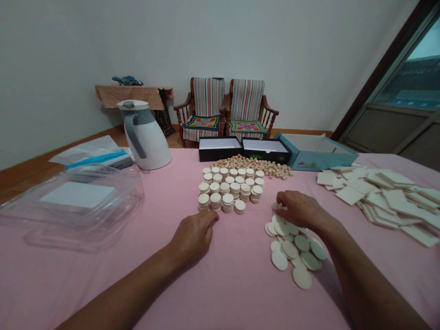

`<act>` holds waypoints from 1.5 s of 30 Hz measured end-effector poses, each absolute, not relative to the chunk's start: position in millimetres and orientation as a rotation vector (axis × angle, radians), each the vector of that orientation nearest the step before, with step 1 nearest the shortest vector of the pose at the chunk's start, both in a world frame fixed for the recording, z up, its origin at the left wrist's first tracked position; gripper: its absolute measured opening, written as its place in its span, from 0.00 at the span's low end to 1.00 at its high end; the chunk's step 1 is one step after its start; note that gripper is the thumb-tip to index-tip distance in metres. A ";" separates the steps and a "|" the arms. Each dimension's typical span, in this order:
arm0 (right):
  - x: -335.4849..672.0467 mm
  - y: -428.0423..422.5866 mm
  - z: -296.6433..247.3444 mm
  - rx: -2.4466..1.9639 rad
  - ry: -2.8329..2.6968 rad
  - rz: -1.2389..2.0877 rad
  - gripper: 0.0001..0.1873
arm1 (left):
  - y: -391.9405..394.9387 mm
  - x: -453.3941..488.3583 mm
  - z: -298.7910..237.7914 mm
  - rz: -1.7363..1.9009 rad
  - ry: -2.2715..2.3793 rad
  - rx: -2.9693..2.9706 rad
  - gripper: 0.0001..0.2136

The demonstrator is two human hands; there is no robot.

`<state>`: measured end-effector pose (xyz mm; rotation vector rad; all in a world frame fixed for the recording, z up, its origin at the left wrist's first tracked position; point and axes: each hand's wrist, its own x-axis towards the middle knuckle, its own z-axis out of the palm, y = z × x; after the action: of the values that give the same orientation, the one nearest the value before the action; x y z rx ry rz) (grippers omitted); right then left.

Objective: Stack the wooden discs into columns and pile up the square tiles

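Note:
My left hand (193, 236) rests on the pink tablecloth (103, 275) with its fingers curled loosely, just in front of neat stacks of small pale wooden discs (230, 188). It holds nothing that I can see. My right hand (299, 208) lies over the far end of a loose pile of larger flat pale discs (295, 250), fingers bent and pinching at discs near its fingertips. A heap of small wooden beads (252, 164) sits behind the stacks.
Square pale tiles (381, 192) spread at the right. A white jug (142, 135), clear plastic lids (72, 201), two black boxes (220, 147) and a blue box (316, 153) stand at the back. Two striped chairs (227, 110) are beyond the table.

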<state>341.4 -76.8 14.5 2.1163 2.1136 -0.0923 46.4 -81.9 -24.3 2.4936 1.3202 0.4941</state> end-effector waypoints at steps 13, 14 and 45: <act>323.7 -71.9 2.7 2.136 2.252 -0.045 0.13 | -82.2 46.3 -23.6 0.480 1.334 2.502 0.13; 320.1 -72.9 3.9 2.124 2.310 -0.062 0.11 | -82.3 46.4 -23.3 0.481 1.332 2.504 0.13; 313.1 -87.8 9.9 1.790 2.626 -0.431 0.20 | -82.3 46.3 -23.1 0.485 1.325 2.508 0.12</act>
<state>313.1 -87.8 9.9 1.7902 2.6263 -0.4308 46.3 -82.3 -23.1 2.5081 1.3247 0.4846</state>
